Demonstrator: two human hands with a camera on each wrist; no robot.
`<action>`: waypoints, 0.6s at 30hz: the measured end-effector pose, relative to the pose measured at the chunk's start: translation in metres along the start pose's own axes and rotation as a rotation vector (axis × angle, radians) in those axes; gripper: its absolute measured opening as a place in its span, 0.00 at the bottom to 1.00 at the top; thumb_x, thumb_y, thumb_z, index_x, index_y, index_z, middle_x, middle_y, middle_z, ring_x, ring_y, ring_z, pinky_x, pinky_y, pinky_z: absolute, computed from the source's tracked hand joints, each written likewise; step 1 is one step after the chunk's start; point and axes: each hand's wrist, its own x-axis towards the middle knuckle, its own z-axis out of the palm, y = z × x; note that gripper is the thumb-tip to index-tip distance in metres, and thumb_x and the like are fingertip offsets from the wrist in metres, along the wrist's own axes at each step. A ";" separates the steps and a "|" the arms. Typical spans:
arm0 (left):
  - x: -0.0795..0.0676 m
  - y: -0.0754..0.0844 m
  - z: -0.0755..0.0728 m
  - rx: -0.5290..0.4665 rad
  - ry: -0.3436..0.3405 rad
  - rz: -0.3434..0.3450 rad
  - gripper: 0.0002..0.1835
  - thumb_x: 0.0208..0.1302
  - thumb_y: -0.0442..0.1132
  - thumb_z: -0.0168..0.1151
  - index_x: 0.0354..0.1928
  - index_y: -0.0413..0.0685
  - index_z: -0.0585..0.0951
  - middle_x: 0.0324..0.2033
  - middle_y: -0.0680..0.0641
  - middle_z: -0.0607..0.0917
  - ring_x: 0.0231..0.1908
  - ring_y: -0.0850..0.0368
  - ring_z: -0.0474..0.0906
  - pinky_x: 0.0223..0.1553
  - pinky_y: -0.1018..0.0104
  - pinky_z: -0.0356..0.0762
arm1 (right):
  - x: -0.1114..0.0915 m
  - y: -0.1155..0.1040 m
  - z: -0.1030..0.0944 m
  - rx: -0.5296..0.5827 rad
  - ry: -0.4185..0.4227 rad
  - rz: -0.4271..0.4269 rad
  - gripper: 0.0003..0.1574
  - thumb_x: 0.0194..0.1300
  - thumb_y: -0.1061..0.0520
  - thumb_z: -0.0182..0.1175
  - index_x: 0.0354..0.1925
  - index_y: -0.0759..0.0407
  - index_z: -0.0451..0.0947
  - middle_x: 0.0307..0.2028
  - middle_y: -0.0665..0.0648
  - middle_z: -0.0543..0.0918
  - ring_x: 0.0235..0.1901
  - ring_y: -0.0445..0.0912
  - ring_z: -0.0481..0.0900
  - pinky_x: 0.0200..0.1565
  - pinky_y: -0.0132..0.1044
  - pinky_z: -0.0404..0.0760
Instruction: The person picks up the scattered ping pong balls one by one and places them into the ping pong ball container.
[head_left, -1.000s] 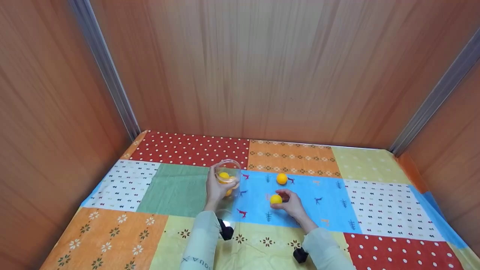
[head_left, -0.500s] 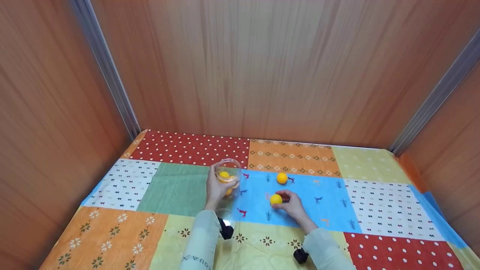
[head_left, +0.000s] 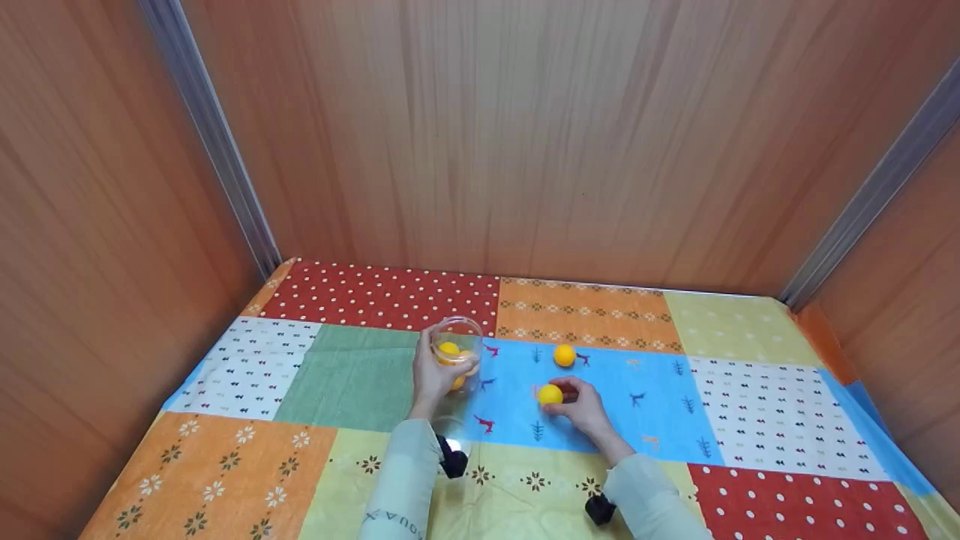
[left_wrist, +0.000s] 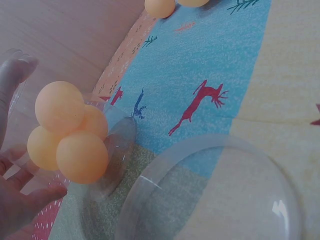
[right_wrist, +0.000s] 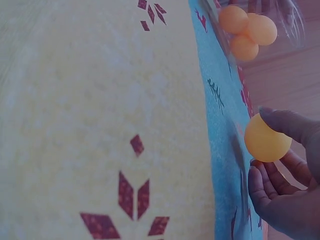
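Note:
My left hand [head_left: 433, 379] is wrapped around a clear plastic jar [left_wrist: 122, 132], its open rim [head_left: 457, 322] facing up. Several orange-yellow ping-pong balls [left_wrist: 82, 157] are bunched inside it. To the right, my right hand [head_left: 589, 409] pinches one more ping-pong ball [right_wrist: 267, 140] between thumb and fingers, close over the blue patch of the cloth. A loose ping-pong ball [head_left: 564, 355] lies on that blue patch just beyond the right hand.
A clear round plastic piece [left_wrist: 165, 170] lies on the cloth beside my left forearm. Patchwork cloth [head_left: 375, 382] covers the table. Wood-grain panels [head_left: 525, 150] enclose the back and both sides.
My right hand has shifted slightly up and to the left in the head view with its ping-pong ball. The left hand and the jar stay where they were.

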 end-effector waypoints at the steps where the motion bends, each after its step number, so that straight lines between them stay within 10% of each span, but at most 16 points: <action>1: 0.000 0.000 0.000 0.001 0.001 -0.001 0.40 0.38 0.41 0.74 0.56 0.54 0.63 0.55 0.50 0.67 0.52 0.52 0.66 0.50 0.58 0.69 | 0.000 -0.001 0.000 0.005 0.001 0.000 0.26 0.43 0.62 0.69 0.44 0.64 0.75 0.38 0.56 0.78 0.37 0.49 0.75 0.44 0.43 0.73; 18: 0.001 0.000 0.001 0.008 0.005 -0.007 0.41 0.38 0.41 0.74 0.56 0.51 0.63 0.56 0.46 0.67 0.51 0.51 0.67 0.50 0.56 0.69 | 0.003 -0.021 0.002 0.038 -0.014 -0.016 0.27 0.44 0.61 0.69 0.45 0.62 0.75 0.39 0.56 0.77 0.39 0.50 0.74 0.43 0.44 0.73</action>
